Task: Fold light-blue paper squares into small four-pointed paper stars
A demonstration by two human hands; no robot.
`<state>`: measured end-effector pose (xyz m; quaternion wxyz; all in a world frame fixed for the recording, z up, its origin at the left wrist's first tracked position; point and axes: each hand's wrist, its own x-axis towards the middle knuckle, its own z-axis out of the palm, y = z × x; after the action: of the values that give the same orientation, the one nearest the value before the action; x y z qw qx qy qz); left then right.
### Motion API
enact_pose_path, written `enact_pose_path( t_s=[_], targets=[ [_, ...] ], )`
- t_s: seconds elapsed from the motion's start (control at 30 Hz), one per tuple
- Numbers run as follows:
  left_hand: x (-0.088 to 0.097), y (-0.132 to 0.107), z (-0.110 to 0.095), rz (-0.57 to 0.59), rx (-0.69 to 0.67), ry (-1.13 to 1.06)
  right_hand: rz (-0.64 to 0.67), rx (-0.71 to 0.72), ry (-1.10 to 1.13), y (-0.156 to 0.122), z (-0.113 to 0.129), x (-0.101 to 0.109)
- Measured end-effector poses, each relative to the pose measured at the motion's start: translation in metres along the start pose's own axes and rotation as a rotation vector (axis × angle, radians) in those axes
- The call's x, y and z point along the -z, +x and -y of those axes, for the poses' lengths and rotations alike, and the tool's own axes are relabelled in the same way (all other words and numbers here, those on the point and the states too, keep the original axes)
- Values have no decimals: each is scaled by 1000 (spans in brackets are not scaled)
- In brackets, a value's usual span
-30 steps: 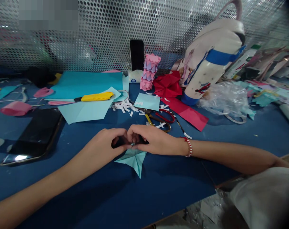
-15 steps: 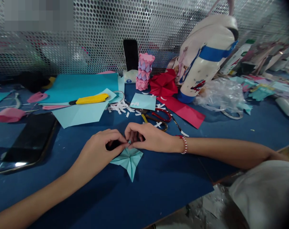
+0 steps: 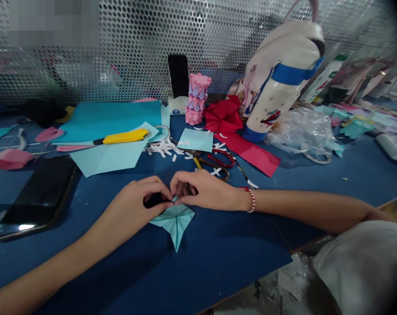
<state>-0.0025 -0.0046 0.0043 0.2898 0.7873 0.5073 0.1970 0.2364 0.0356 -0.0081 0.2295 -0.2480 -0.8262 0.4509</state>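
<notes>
A light teal folded paper star (image 3: 176, 221) with creased points is held low over the blue table, its near point toward me. My left hand (image 3: 146, 199) pinches the star's far point from the left between thumb and forefinger. From the right, my right hand (image 3: 201, 189) pinches the same far point, its fingertips almost meeting those of the left. The fingers hide most of that far tip. Just beyond my right hand lie scissors (image 3: 222, 158) with a red handle and white paper scraps (image 3: 164, 148).
Teal sheets (image 3: 113, 118) with a yellow box cutter (image 3: 124, 136) lie at the back left. A dark phone (image 3: 37, 197) rests at left. Behind stand a pink-and-purple paper tower (image 3: 197, 98), a red paper flower (image 3: 223, 114), a leaning white bottle (image 3: 279, 98) and a plastic bag (image 3: 303, 131).
The paper star has turned slightly, its near point shifting a little to the left. Both hands keep their pinch at the far point, and the whole view has shifted slightly.
</notes>
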Motion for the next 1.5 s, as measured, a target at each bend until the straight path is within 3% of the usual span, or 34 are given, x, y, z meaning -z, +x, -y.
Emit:
enact_pose_path(
  t_s=[0.23, 0.93, 1.5],
  targets=[
    [0, -2, 0, -32, -20, 53, -13, 40, -6, -2, 3, -2],
    [-2, 4, 4, 86, -63, 172, -44, -5, 59, -1, 6, -3],
    [6, 12, 0, 196, -38, 288, -62, -45, 276, 5, 1, -5]
  ],
)
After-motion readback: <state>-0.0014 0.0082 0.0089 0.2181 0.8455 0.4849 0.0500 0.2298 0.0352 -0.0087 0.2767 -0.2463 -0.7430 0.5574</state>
